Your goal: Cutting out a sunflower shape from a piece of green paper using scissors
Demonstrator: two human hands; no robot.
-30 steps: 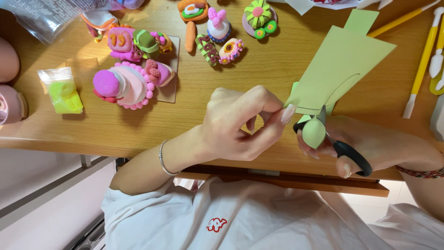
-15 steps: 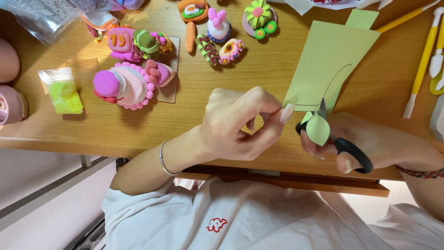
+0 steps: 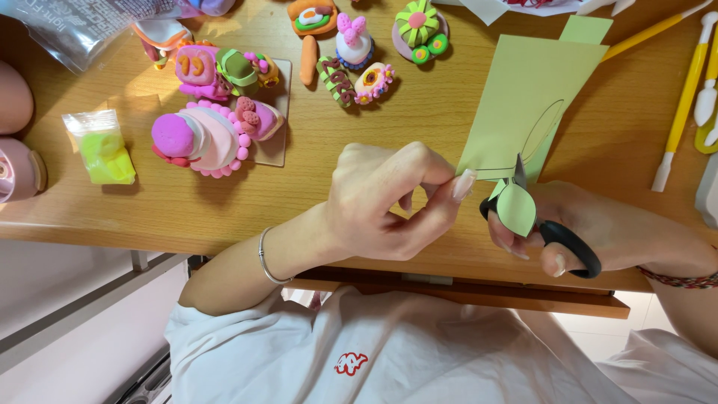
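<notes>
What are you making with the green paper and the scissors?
A person is cutting a leaf shape out of a light green paper sheet. The left hand pinches the sheet's near edge, and the right hand works black-handled scissors along a drawn curve. One cut leaf-shaped piece hangs by the blades. On the wooden table behind sit colourful clay figures and yellow modelling tools.
</notes>
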